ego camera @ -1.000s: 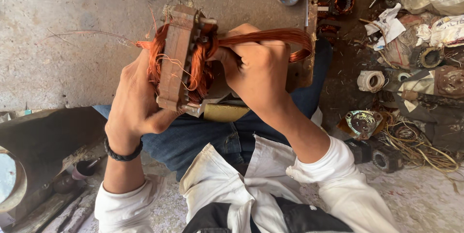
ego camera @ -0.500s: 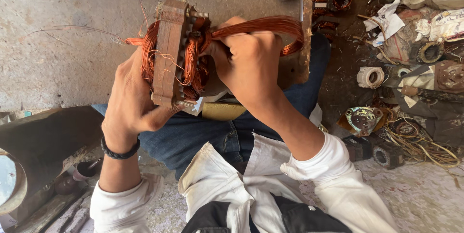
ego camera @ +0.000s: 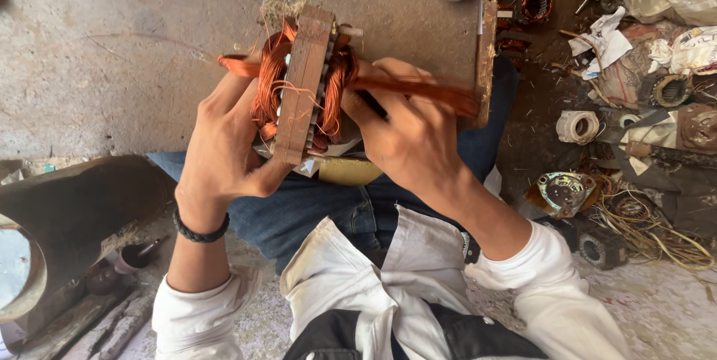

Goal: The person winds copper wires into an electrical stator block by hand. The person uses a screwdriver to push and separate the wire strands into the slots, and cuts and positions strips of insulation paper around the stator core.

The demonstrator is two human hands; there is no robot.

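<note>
Over your lap, left hand (ego camera: 224,147) clamps the stator core (ego camera: 302,84) — right hand (ego camera: 407,132) pinches a copper coil (ego camera: 418,90) partly seated, much winding loose.

Landmark: a rusty round motor cover (ego camera: 562,193) lay on the dirt floor.
Above it: a white tape roll (ego camera: 577,127) sat near.
Beyond that: crumpled paper (ego camera: 606,39) rested among scraps.
Right and below: tangled yellow wire (ego camera: 657,229) spread out.
Far left: a dark metal cylinder (ego camera: 71,210) stood well apart.
</note>
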